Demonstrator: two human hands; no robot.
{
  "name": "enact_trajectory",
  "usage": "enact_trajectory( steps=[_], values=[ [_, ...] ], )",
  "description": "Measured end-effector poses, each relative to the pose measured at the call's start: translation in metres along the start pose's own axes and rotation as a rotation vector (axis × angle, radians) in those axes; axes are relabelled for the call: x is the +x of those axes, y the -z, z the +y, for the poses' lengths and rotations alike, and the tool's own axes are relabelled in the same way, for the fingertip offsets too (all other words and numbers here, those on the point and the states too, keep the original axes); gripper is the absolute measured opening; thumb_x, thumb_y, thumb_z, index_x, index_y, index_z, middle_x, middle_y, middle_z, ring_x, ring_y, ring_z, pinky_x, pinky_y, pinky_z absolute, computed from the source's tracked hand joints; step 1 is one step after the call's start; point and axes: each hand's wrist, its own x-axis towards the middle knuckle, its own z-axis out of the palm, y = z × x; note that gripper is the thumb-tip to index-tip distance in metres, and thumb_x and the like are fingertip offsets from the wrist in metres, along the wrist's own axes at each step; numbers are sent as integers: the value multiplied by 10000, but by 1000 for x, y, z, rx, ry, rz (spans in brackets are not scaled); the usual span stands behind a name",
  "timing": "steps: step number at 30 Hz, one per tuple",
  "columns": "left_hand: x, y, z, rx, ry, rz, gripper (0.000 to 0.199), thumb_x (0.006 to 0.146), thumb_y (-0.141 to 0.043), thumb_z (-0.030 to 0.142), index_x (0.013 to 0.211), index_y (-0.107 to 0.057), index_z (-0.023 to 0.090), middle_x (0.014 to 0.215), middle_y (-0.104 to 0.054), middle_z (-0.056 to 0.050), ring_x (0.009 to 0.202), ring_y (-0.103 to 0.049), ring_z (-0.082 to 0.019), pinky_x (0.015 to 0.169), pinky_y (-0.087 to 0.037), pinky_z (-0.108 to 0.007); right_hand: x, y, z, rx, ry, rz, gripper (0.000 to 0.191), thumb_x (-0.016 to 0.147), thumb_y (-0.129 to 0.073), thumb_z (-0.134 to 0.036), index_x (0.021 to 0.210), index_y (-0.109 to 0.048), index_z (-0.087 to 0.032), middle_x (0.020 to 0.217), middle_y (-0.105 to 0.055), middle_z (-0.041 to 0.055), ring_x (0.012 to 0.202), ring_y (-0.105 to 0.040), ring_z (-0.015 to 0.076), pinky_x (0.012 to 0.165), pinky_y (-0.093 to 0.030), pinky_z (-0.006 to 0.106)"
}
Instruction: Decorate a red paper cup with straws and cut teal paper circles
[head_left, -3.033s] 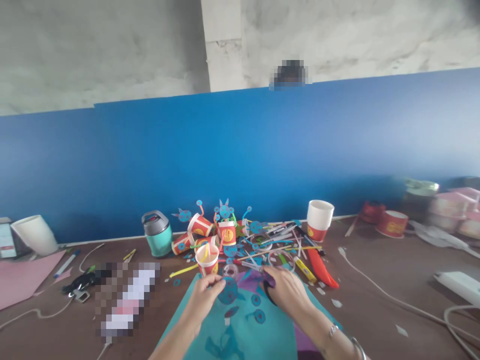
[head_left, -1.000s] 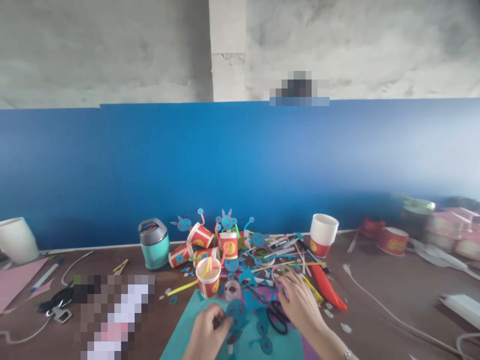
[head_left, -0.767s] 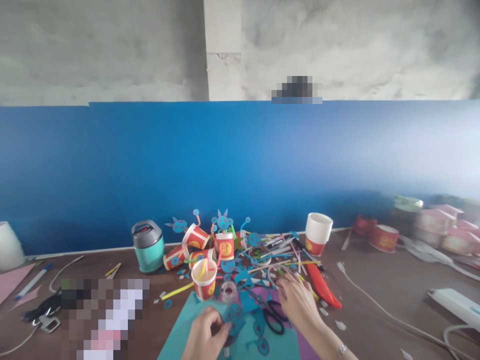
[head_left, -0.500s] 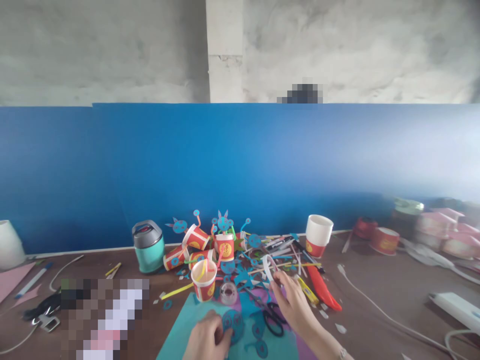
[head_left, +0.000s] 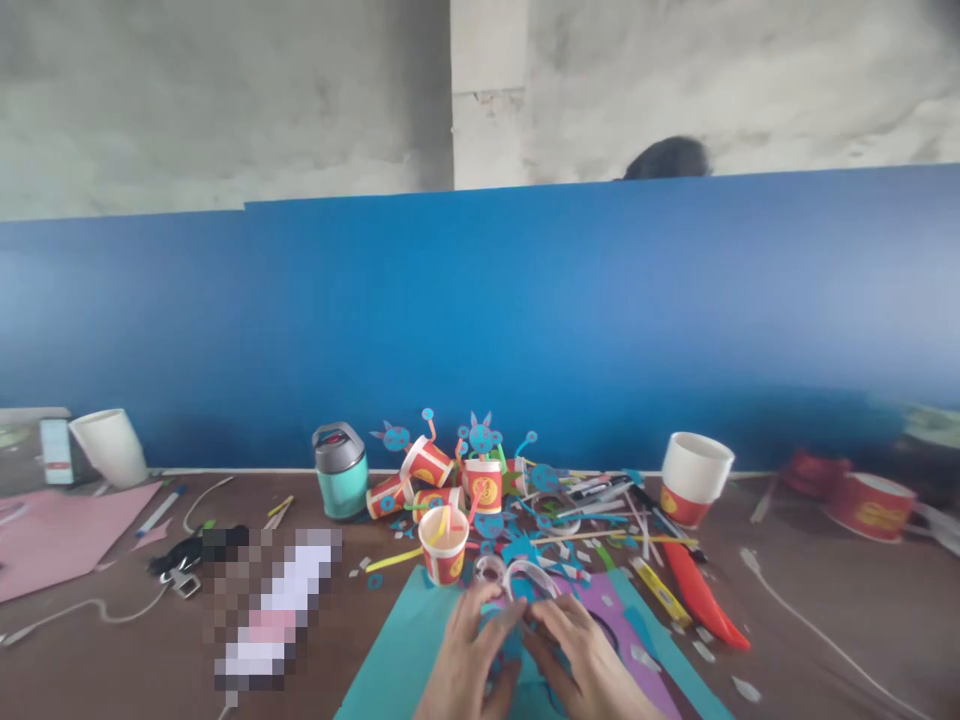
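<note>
My left hand [head_left: 471, 655] is closed, its fingers bent around a blue paper cutout [head_left: 504, 632] that is largely hidden. Close against it, my right hand [head_left: 583, 655] curls its fingers at a white roll of tape [head_left: 531, 575], whose lower edge the fingertips cover. Both hands are over teal and purple paper sheets [head_left: 397, 640]. Just behind them sits a smaller clear tape roll [head_left: 490, 569]. Black-handled scissors [head_left: 604, 630] are partly covered by my right hand. A red and white paper cup [head_left: 443, 548] with straws in it stands behind my left hand.
Behind lie several decorated cups [head_left: 482, 484] and a heap of straws, pens and scraps [head_left: 577, 515]. A teal jar [head_left: 341, 475] stands left, stacked white cups [head_left: 694, 475] right. A yellow cutter [head_left: 661, 592], red object [head_left: 701, 592] and cable [head_left: 810, 620] lie right. A blue partition [head_left: 480, 330] closes the back.
My right hand has come down and inward with the white tape roll, meeting my left hand. The left hand's fingers now cover most of the blue cutout. The camera view has turned left.
</note>
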Motion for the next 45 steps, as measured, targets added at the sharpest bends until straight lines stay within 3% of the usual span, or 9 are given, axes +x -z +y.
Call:
enact_trajectory(
  steps=[4, 6, 10, 15, 21, 28, 33, 37, 45],
  values=[
    [15, 11, 17, -113, 103, 10, 304, 891, -467, 106, 1139, -604, 217, 1149, -607, -114, 1101, -609, -219, 940, -517, -326, 4, 3, -2, 42, -25, -107, 99, 925, -543, -260, 950, -639, -258, 844, -723, 43, 764, -679, 216, 678, -551, 297],
    [23, 17, 23, -156, 109, 23, 275, 894, -457, 99, 1089, -612, 216, 1121, -617, -100, 1101, -604, -215, 954, -502, -328, 8, 9, -3, 39, -8, -138, 75, 912, -566, -266, 930, -637, -250, 837, -720, 46, 773, -670, 222, 688, -540, 308],
    [34, 20, 25, -248, 209, 105, 235, 920, -453, 143, 1080, -614, 207, 1120, -641, -103, 1094, -603, -220, 959, -494, -347, 19, 19, -2, -12, 53, -149, 93, 923, -531, -232, 870, -608, -231, 816, -693, 43, 783, -644, 221, 730, -501, 334],
    [36, -5, 12, -309, 367, 219, 382, 926, -446, 179, 1295, -544, 193, 1310, -604, -143, 1209, -572, -255, 1000, -490, -368, 31, 5, 4, -110, 28, -136, 257, 977, -424, -243, 769, -574, -219, 717, -664, 23, 698, -611, 209, 676, -447, 317],
    [22, -27, -8, -120, 76, 221, 578, 914, -410, 97, 1474, -376, 235, 1454, -501, -133, 1361, -443, -269, 1085, -434, -452, 27, -18, 12, -70, -74, 15, 329, 1002, -378, -291, 723, -538, -221, 685, -659, 20, 637, -612, 193, 615, -436, 285],
    [19, -24, -11, 0, -42, 141, 604, 897, -403, 52, 1465, -401, 257, 1444, -513, -135, 1353, -455, -273, 1073, -452, -426, 24, -10, 10, -23, -79, 14, 317, 1013, -358, -272, 792, -578, -218, 717, -688, 20, 674, -645, 177, 650, -443, 272],
    [24, -14, 0, -51, 15, 220, 350, 896, -447, 83, 1177, -614, 208, 1279, -634, -137, 1229, -579, -250, 1014, -502, -395, 25, -10, 7, -63, -38, 42, 284, 989, -393, -234, 743, -534, -222, 659, -651, 4, 618, -617, 170, 609, -416, 266],
    [30, -6, 10, -145, 155, 277, 110, 897, -526, 164, 922, -624, 208, 1082, -663, -104, 1074, -635, -230, 947, -524, -373, 25, -5, 1, -60, 2, -14, 206, 938, -425, -195, 759, -522, -227, 644, -616, -5, 622, -601, 179, 629, -433, 286],
    [32, -4, 13, -198, 248, 328, 144, 917, -539, 271, 809, -614, 211, 945, -633, -72, 957, -628, -224, 882, -511, -355, 25, -1, -5, 4, 43, -76, 227, 972, -344, -154, 874, -539, -217, 733, -641, 21, 685, -609, 188, 701, -456, 322]
  ],
)
